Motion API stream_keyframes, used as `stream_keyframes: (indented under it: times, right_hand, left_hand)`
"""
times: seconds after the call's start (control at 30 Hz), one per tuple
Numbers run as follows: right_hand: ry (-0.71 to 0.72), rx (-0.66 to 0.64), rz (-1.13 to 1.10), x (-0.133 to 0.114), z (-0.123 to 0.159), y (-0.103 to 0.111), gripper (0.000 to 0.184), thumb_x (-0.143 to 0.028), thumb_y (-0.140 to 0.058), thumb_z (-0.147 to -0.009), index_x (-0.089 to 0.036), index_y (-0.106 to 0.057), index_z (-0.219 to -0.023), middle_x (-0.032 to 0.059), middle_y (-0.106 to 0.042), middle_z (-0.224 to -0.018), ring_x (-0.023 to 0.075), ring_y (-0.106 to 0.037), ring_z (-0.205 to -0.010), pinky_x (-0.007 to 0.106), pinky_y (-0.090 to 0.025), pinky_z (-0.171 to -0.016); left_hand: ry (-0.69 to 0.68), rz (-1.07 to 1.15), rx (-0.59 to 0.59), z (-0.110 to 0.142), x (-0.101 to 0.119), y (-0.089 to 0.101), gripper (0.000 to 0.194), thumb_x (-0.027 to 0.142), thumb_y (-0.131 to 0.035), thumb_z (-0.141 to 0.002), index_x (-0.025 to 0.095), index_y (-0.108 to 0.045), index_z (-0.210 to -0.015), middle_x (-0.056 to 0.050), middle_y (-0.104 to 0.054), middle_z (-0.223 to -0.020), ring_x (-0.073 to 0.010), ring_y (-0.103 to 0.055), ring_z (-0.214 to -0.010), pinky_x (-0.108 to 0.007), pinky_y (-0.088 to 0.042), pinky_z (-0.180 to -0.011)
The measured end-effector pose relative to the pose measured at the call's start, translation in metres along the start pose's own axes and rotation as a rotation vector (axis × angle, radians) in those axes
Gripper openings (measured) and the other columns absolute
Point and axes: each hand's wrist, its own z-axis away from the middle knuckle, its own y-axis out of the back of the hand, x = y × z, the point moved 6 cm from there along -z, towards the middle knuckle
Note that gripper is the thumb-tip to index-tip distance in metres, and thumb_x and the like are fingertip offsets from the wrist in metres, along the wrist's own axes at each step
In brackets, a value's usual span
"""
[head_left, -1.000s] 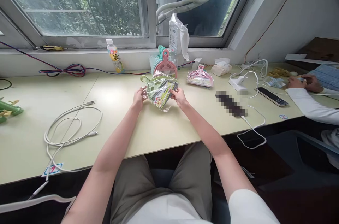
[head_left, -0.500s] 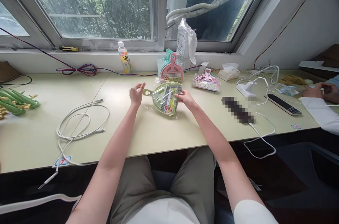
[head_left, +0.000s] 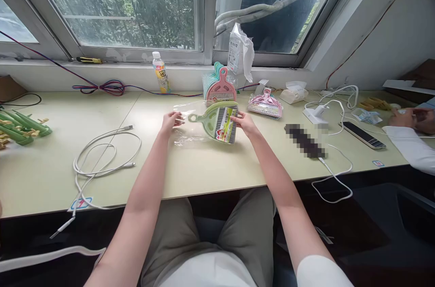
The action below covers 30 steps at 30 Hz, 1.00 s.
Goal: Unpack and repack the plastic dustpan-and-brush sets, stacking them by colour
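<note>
My right hand (head_left: pixel 245 124) grips the wide end of a green mini dustpan-and-brush set (head_left: pixel 217 123) with a printed label, held just above the pale green desk (head_left: pixel 204 169). My left hand (head_left: pixel 171 120) pinches the edge of a clear plastic bag (head_left: pixel 186 129) that lies to the left of the set, around its handle end. The set is mostly out of the bag.
A pink and teal stack of the same sets (head_left: pixel 220 85) leans at the window sill, with a bagged pink set (head_left: pixel 265 105) to its right. A drink bottle (head_left: pixel 160 72), white cables (head_left: pixel 102 155), a phone (head_left: pixel 363 135), green items (head_left: pixel 20 126) and another person's hands (head_left: pixel 413 119) share the desk.
The left hand, free half a second ago, has taken the bag's edge and drawn it leftwards. The green set now sits mostly bare in my right hand.
</note>
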Motion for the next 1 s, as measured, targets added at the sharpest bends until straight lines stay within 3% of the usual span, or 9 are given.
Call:
stream_keyframes:
  times: [0.17,0.3,0.37,0.43,0.53,0.6,0.73,0.9,1.0]
  right_hand:
    - [0.040,0.202,-0.132,-0.004,-0.007,0.036,0.031,-0.017,-0.084,-0.068,-0.018,-0.066,-0.093,0.0030,-0.076,-0.087,0.0175,-0.073,-0.076,0.033,-0.063,-0.076]
    - [0.055,0.192,-0.203,0.000,-0.009,0.038,0.033,-0.019,-0.084,-0.067,-0.019,-0.066,-0.095,0.0025,-0.076,-0.089,0.0179,-0.073,-0.081,0.033,-0.063,-0.081]
    - [0.066,0.167,-0.228,0.003,-0.007,0.029,0.035,-0.021,-0.085,-0.067,-0.020,-0.066,-0.096,0.0024,-0.076,-0.090,0.0187,-0.073,-0.085,0.033,-0.062,-0.083]
    - [0.071,0.126,-0.225,0.004,-0.005,0.017,0.037,-0.024,-0.085,-0.066,-0.021,-0.065,-0.097,0.0026,-0.076,-0.093,0.0192,-0.073,-0.088,0.034,-0.061,-0.085]
    - [0.061,0.007,-0.167,0.002,-0.001,-0.001,0.037,-0.029,-0.084,-0.068,-0.021,-0.066,-0.100,0.0037,-0.076,-0.098,0.0187,-0.073,-0.091,0.033,-0.060,-0.088]
    - [0.040,-0.091,-0.071,-0.002,0.003,-0.003,0.036,-0.029,-0.083,-0.070,-0.020,-0.067,-0.100,0.0050,-0.076,-0.098,0.0181,-0.073,-0.088,0.034,-0.059,-0.088]
    - [-0.090,-0.122,0.348,-0.007,0.014,0.038,0.030,-0.023,-0.083,-0.069,-0.014,-0.070,-0.095,0.0071,-0.075,-0.081,0.0195,-0.071,-0.074,0.035,-0.060,-0.076]
    - [-0.232,0.410,1.212,-0.036,0.045,0.132,0.051,-0.017,-0.078,-0.074,-0.008,-0.064,-0.122,0.0227,-0.070,-0.109,0.0311,-0.071,-0.098,0.038,-0.055,-0.082]
    - [-0.179,0.628,1.519,-0.063,0.064,0.123,0.058,-0.023,-0.068,-0.085,-0.003,-0.052,-0.137,0.0361,-0.053,-0.130,0.0383,-0.064,-0.114,0.042,-0.051,-0.087]
  left_hand:
    - [0.073,-0.456,0.486,-0.003,-0.004,0.063,0.021,0.030,-0.056,-0.088,0.016,-0.062,-0.102,-0.015,-0.072,-0.101,-0.0278,-0.069,-0.101,-0.041,-0.052,-0.087]
    - [-0.105,-0.661,0.758,0.015,0.025,0.070,0.058,0.030,-0.060,-0.087,0.011,-0.044,-0.139,-0.026,-0.044,-0.148,-0.0374,-0.040,-0.139,-0.054,-0.036,-0.110]
    - [-0.258,-0.589,0.673,0.023,0.041,0.042,0.053,0.031,-0.054,-0.092,0.014,-0.042,-0.141,-0.022,-0.046,-0.146,-0.0345,-0.042,-0.137,-0.052,-0.036,-0.111]
    - [-0.301,-0.397,0.343,0.027,0.044,-0.008,0.040,0.034,-0.045,-0.097,0.017,-0.049,-0.133,-0.016,-0.061,-0.127,-0.0287,-0.059,-0.118,-0.045,-0.046,-0.103]
    - [-0.143,-0.079,-0.165,0.044,0.028,-0.089,0.044,0.040,-0.045,-0.098,0.018,-0.046,-0.135,-0.013,-0.066,-0.114,-0.0227,-0.066,-0.096,-0.036,-0.056,-0.079]
    - [-0.093,0.062,-0.303,0.057,0.018,-0.119,0.047,0.037,-0.052,-0.094,0.019,-0.043,-0.136,-0.012,-0.065,-0.117,-0.0201,-0.066,-0.091,-0.031,-0.056,-0.071]
    - [-0.095,0.070,-0.212,0.061,0.007,-0.116,0.036,0.037,-0.050,-0.093,0.017,-0.054,-0.122,-0.010,-0.067,-0.109,-0.0194,-0.065,-0.088,-0.029,-0.053,-0.069]
    - [-0.227,-0.016,-0.150,0.052,0.013,-0.100,0.035,0.045,-0.044,-0.092,0.016,-0.064,-0.089,-0.009,-0.070,-0.099,-0.0207,-0.063,-0.096,-0.031,-0.048,-0.086]
    - [-0.225,-0.052,-0.179,0.056,0.013,-0.109,0.036,0.047,-0.043,-0.090,0.018,-0.063,-0.086,-0.008,-0.069,-0.093,-0.0203,-0.062,-0.088,-0.031,-0.047,-0.080]
